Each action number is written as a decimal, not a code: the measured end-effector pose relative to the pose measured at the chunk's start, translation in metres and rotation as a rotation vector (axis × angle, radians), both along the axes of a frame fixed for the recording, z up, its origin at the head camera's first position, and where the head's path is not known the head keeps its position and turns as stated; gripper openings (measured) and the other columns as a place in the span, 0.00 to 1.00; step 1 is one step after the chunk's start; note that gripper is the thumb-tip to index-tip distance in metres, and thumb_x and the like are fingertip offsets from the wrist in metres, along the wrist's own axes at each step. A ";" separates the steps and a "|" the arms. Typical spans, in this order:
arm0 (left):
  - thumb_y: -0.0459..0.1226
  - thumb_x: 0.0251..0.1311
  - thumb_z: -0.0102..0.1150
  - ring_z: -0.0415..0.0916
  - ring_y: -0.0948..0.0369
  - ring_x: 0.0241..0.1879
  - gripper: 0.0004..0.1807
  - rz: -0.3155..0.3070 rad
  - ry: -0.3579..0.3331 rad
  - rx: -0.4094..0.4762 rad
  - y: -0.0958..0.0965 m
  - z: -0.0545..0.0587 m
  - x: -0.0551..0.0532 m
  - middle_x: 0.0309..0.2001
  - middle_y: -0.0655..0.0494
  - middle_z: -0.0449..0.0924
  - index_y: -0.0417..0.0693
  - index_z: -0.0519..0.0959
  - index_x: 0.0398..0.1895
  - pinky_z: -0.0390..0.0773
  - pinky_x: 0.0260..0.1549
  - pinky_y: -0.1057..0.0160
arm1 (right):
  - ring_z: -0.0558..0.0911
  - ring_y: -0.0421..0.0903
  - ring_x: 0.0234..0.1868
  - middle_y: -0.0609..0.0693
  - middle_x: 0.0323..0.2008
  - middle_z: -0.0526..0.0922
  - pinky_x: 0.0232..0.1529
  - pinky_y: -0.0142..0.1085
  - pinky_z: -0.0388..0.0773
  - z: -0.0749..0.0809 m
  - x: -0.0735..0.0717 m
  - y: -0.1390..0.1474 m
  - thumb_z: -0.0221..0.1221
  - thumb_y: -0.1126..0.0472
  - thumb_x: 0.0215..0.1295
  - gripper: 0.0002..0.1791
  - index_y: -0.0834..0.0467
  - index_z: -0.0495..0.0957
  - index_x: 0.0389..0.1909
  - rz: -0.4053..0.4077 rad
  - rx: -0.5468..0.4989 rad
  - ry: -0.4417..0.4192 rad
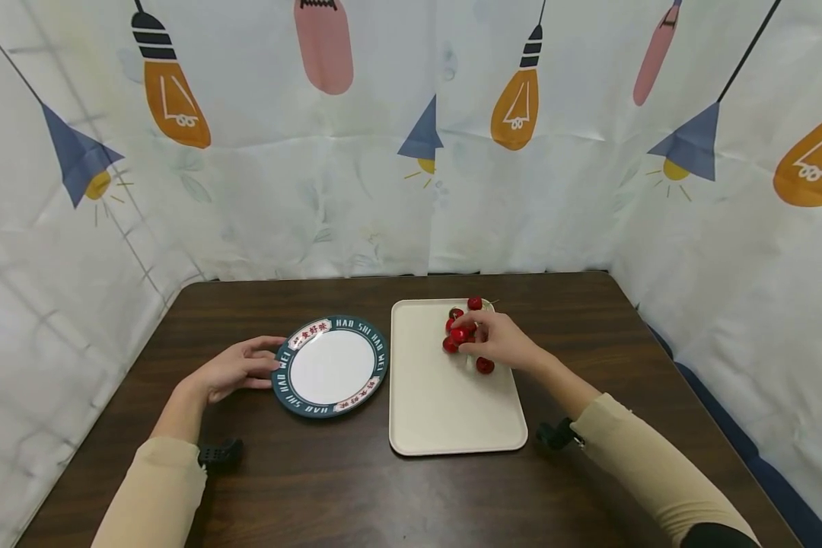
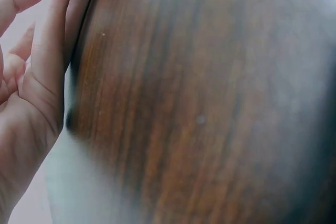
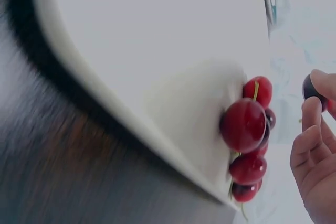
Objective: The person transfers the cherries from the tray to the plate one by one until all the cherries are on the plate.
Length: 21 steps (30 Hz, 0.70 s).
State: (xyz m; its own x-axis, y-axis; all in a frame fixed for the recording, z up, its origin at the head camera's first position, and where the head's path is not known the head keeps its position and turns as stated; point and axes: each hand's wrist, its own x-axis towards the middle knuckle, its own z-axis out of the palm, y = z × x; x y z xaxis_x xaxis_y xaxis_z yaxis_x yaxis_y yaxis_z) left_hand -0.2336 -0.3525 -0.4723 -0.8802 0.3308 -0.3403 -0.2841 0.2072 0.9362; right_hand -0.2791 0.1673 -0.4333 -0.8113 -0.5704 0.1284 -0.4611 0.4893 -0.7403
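My left hand (image 1: 243,367) lies at the left side of a round plate (image 1: 336,367) with a white middle and a dark teal, lettered rim. Its fingertips touch the rim; in the left wrist view the fingers (image 2: 52,40) look mostly straight. Over a cream rectangular tray (image 1: 428,403), my right hand (image 1: 500,340) pinches a dark red cherry (image 3: 310,88) between thumb and fingers. Close below it, several more cherries (image 3: 243,125), some with green stems, sit on the tray. The hand partly covers this cluster in the head view.
Plate and tray stand side by side on a dark wooden table (image 1: 411,502), a narrow gap between them. One cherry (image 1: 484,365) lies nearer than the cluster. A patterned white curtain (image 1: 370,221) hangs behind the table and at both sides.
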 end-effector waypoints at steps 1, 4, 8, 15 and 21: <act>0.34 0.73 0.59 0.82 0.54 0.46 0.39 0.003 0.002 -0.001 0.000 0.000 0.000 0.51 0.42 0.79 0.39 0.50 0.80 0.85 0.48 0.52 | 0.74 0.46 0.24 0.53 0.26 0.80 0.21 0.37 0.73 0.000 0.000 -0.003 0.70 0.64 0.63 0.19 0.57 0.82 0.55 0.004 0.001 0.000; 0.34 0.73 0.59 0.82 0.54 0.45 0.39 0.011 0.003 0.002 0.000 0.000 0.000 0.51 0.43 0.80 0.39 0.51 0.80 0.85 0.47 0.53 | 0.75 0.46 0.25 0.51 0.26 0.81 0.24 0.37 0.74 -0.001 -0.001 -0.011 0.71 0.63 0.63 0.19 0.55 0.82 0.55 0.015 0.008 0.016; 0.34 0.73 0.60 0.82 0.54 0.45 0.39 0.010 0.001 0.006 -0.001 -0.002 0.000 0.50 0.43 0.80 0.39 0.52 0.80 0.85 0.48 0.52 | 0.77 0.46 0.26 0.48 0.32 0.82 0.27 0.38 0.77 -0.002 -0.001 -0.022 0.72 0.63 0.62 0.19 0.55 0.83 0.54 0.044 0.001 0.038; 0.34 0.73 0.60 0.82 0.55 0.46 0.38 0.003 0.021 -0.006 -0.002 -0.002 -0.001 0.52 0.44 0.80 0.39 0.53 0.80 0.84 0.49 0.52 | 0.76 0.45 0.27 0.48 0.37 0.82 0.29 0.36 0.77 -0.003 0.000 -0.045 0.72 0.59 0.62 0.20 0.52 0.82 0.55 0.071 0.016 0.006; 0.34 0.73 0.60 0.82 0.54 0.46 0.39 -0.001 0.012 0.009 -0.003 -0.004 -0.001 0.52 0.43 0.80 0.39 0.52 0.80 0.85 0.48 0.52 | 0.77 0.45 0.25 0.43 0.49 0.83 0.27 0.37 0.79 -0.006 0.005 -0.065 0.73 0.58 0.62 0.20 0.49 0.83 0.54 0.076 0.045 -0.034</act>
